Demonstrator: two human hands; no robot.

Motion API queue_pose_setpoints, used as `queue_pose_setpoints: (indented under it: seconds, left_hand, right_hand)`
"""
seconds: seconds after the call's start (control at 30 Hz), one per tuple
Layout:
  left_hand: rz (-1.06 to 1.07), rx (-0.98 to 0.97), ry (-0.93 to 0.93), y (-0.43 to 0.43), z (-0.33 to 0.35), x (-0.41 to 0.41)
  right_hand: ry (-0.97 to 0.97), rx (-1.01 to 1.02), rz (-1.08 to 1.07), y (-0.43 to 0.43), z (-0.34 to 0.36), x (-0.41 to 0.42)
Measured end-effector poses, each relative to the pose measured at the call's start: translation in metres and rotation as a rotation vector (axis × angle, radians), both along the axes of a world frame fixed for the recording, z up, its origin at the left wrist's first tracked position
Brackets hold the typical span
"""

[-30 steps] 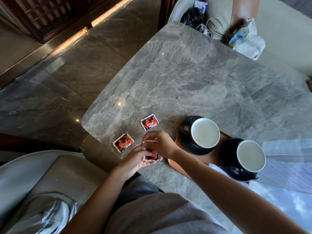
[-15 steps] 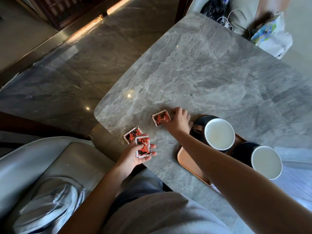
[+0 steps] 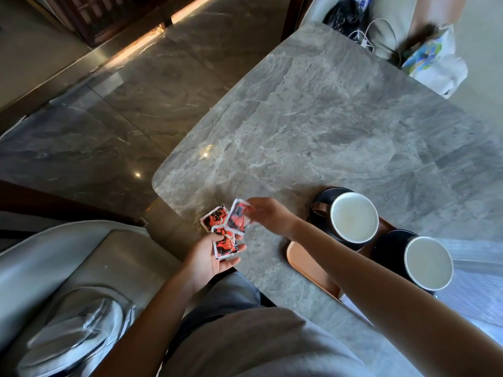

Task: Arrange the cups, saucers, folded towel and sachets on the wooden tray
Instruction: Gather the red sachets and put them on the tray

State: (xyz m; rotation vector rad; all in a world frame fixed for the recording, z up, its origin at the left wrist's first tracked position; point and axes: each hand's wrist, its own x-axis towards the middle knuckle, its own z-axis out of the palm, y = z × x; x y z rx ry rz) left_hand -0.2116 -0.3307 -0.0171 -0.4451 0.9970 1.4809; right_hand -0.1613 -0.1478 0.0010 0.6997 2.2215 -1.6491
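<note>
My left hand (image 3: 209,259) lies palm up by the table's near corner and holds one red-and-black sachet (image 3: 225,244). My right hand (image 3: 268,214) pinches a second sachet (image 3: 237,217) just above it. A third sachet (image 3: 213,218) rests on the grey marble table (image 3: 313,131) at its edge. Two white-lined cups (image 3: 353,216) (image 3: 428,262) stand on black saucers (image 3: 321,197) on the wooden tray (image 3: 304,257) to the right. My right forearm crosses the tray. A pale sliver near the tray's front edge may be the towel; I cannot be sure.
A grey chair seat with a light bag (image 3: 73,333) is at the lower left. At the table's far side, a seat holds a black pouch, white cables (image 3: 373,34) and a crumpled plastic bag (image 3: 435,63). Polished floor lies to the left.
My right hand has lifted the sachet off the table and carried it toward my left hand, which keeps its own sachet. The view has swung slightly.
</note>
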Motion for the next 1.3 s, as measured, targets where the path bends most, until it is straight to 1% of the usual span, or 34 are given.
queue_pose_setpoints:
  seconds: [0.07,0.1,0.17,0.27,0.33,0.37,0.43,0.5,0.53,0.6,0.7,0.8,0.9,0.97,1.03,1.1,1.23,1.3]
  left_hand:
    - [-0.008,-0.023,-0.027,0.001,0.001,0.000]
    - [-0.011,-0.038,-0.030,0.000,0.000,0.001]
    - [-0.036,-0.069,0.017,-0.003,-0.003,0.001]
    - [-0.104,-0.017,0.115,-0.010,-0.003,0.000]
    - [-0.138,0.070,0.126,-0.015,-0.004,0.000]
    - [-0.124,0.085,0.120,-0.018,-0.005,0.001]
    - [-0.026,0.021,0.062,-0.021,-0.006,0.003]
    - [0.032,-0.037,0.000,-0.022,-0.004,0.006]
    - [0.052,-0.049,-0.012,-0.022,-0.001,0.006]
    - [0.087,-0.057,-0.018,-0.024,0.004,0.007]
    - [0.119,-0.064,-0.010,-0.030,0.011,0.006]
    - [0.129,-0.093,-0.003,-0.038,0.013,0.004]
    - [0.118,-0.121,0.029,-0.042,0.015,0.004]
    - [0.115,-0.139,0.045,-0.041,0.014,0.004]
    - [0.122,-0.152,0.014,-0.036,0.014,0.002]
    - [0.131,-0.124,-0.005,-0.030,0.015,-0.001]
    - [0.092,-0.015,0.023,-0.019,0.018,-0.006]
    - [0.035,0.009,0.023,-0.012,0.019,-0.008]
  right_hand:
    - [0.004,0.096,0.185,-0.007,0.007,0.004]
    - [0.009,0.148,0.240,-0.011,0.009,0.005]
    - [0.013,0.227,0.277,-0.020,0.009,0.006]
    - [-0.029,0.286,0.258,-0.031,0.005,0.004]
    - [-0.079,0.278,0.257,-0.036,0.001,0.002]
    - [-0.099,0.262,0.258,-0.038,-0.001,0.001]
    - [-0.093,0.208,0.218,-0.040,-0.004,-0.003]
    - [-0.020,0.213,0.140,-0.041,-0.008,-0.011]
    - [0.006,0.257,0.105,-0.042,-0.010,-0.015]
    - [-0.013,0.367,0.075,-0.044,-0.016,-0.023]
    - [-0.059,0.537,0.148,-0.052,-0.026,-0.024]
    - [-0.008,0.600,0.130,-0.055,-0.033,-0.018]
    - [0.000,0.559,0.087,-0.052,-0.035,-0.012]
    - [0.003,0.463,0.000,-0.049,-0.035,-0.007]
    - [0.009,0.323,-0.139,-0.044,-0.031,0.000]
    - [0.070,0.216,-0.246,-0.036,-0.024,0.008]
    - [0.240,0.024,-0.414,-0.017,0.007,0.024]
    - [0.300,-0.076,-0.395,-0.008,0.026,0.032]
